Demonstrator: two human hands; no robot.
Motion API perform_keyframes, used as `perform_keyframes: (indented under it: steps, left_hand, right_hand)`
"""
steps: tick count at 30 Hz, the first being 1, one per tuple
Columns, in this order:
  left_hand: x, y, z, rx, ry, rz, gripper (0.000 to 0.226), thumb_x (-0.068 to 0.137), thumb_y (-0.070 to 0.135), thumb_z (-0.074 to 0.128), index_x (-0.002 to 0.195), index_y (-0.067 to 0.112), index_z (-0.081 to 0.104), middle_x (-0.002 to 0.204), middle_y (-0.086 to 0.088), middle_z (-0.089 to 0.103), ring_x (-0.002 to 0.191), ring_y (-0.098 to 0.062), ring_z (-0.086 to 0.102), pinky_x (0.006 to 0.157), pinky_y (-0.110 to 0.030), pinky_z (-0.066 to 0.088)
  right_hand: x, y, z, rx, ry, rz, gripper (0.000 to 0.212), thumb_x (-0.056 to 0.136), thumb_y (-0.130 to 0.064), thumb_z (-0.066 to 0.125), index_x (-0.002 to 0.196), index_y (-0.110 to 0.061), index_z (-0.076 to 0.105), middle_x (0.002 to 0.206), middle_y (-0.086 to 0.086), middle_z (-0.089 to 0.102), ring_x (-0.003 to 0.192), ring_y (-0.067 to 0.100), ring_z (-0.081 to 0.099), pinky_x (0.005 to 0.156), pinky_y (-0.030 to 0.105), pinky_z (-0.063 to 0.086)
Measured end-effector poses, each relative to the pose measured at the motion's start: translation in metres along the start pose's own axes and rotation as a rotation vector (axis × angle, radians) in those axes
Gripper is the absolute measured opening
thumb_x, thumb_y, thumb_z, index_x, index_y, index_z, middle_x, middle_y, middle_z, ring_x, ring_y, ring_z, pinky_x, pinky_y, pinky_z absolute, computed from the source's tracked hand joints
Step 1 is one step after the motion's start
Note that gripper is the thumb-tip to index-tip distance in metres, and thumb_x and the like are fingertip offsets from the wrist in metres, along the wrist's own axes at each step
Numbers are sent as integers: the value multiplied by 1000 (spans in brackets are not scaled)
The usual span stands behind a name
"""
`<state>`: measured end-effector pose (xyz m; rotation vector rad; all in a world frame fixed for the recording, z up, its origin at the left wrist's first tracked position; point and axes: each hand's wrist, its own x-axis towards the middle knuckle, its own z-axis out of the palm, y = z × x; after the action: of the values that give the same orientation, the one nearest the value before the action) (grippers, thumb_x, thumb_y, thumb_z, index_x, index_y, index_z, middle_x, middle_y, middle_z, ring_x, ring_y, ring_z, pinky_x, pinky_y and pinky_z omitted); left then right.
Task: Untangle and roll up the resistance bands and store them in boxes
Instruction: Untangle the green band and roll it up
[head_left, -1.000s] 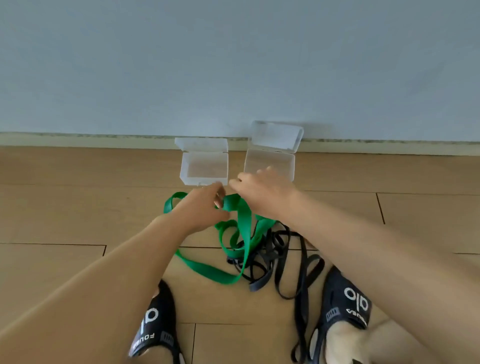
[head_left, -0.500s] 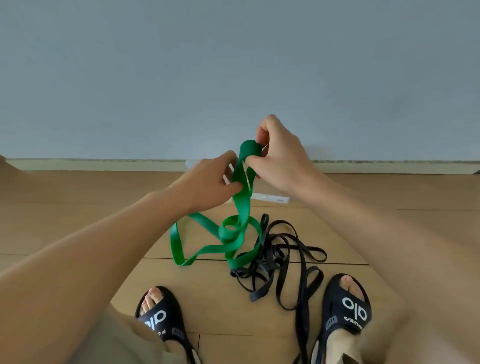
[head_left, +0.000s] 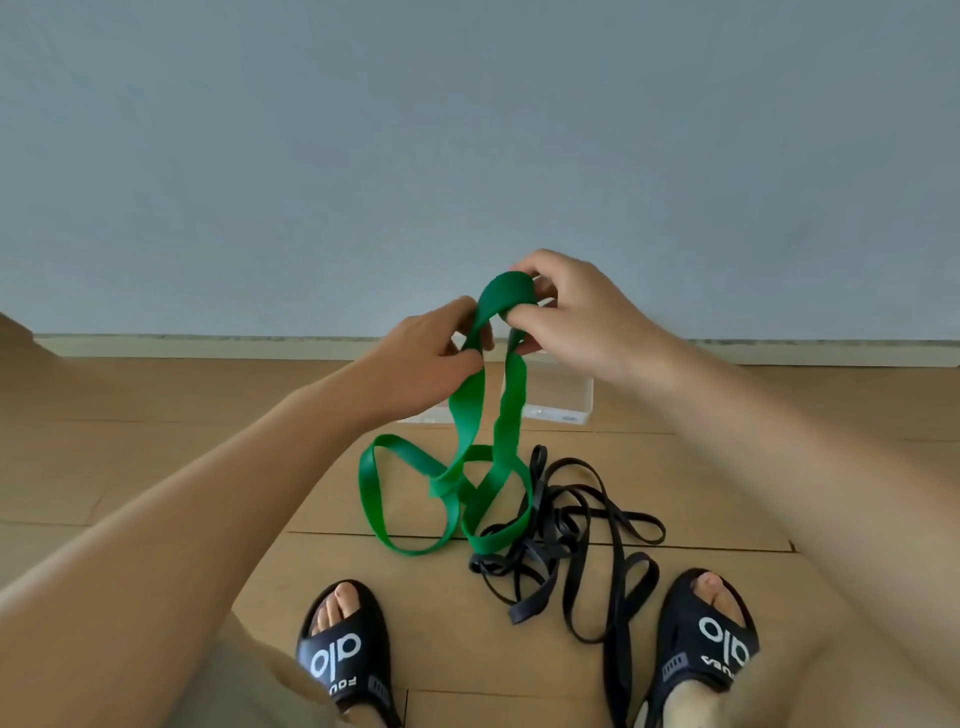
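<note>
Both hands pinching green band (head_left: 470, 415) top loop above black band tangle (head_left: 566, 540): left hand (head_left: 431, 358), right hand (head_left: 571, 312). Advice: lifting slowly, easing knot loose.

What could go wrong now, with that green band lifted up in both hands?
The flat green rubber band is pinched at its top by the left hand and right hand, yet its lower loops look knotted, so pulling may tighten them. It also lies against the thin black band pile, which could get dragged along.

Green band (head_left: 462, 415); black band (head_left: 576, 525) — tan floor (head_left: 156, 441).
</note>
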<state>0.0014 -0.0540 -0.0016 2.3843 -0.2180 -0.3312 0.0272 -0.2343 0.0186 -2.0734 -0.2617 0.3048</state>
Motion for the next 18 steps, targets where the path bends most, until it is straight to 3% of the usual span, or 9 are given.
perform_keyframes:
  steps: [2,5,9,11,14,18]
  left_hand:
    - [2,0,2,11,-36,29,19,96,23,56,115,25,57,110,6,68,98,-15,66,91,-44,54]
    - [5,2,4,-3,-40,59,23,95,27,63,117,24,57,107,10,67,94,-21,69,87,-48,57]
    - [7,6,5,-26,-33,83,37,83,44,79,115,35,61,103,14,71,85,-14,67,78,-34,58]
    - [8,6,6,-21,-10,94,42,80,48,82,115,36,61,101,13,70,89,-11,65,82,-30,55]
    - [11,9,6,-59,-3,97,50,78,49,84,120,34,62,107,13,72,103,-7,66,94,-36,56]
    - [16,11,6,-42,100,124,33,81,41,81,107,35,61,91,6,71,86,-14,67,80,-40,57]
  right_hand:
    - [0,0,-1,67,-5,-1,20,93,-2,59,110,-12,66,111,10,67,98,27,72,87,42,63]
    - [-1,3,-6,151,-16,34,24,91,2,63,108,-13,69,110,15,70,98,28,74,91,41,62]
    - [-5,6,-13,229,-71,60,29,90,10,62,110,-10,70,114,20,71,100,29,74,93,39,62]
    - [-7,5,-17,302,-106,59,32,90,14,61,113,-6,69,115,22,71,101,30,74,92,36,62]
    - [-9,3,-20,413,-114,74,36,88,20,57,117,1,68,118,28,69,105,36,73,90,35,62]
    - [-8,-2,-23,582,-139,136,42,90,19,53,125,0,65,121,29,69,104,36,74,88,35,63]
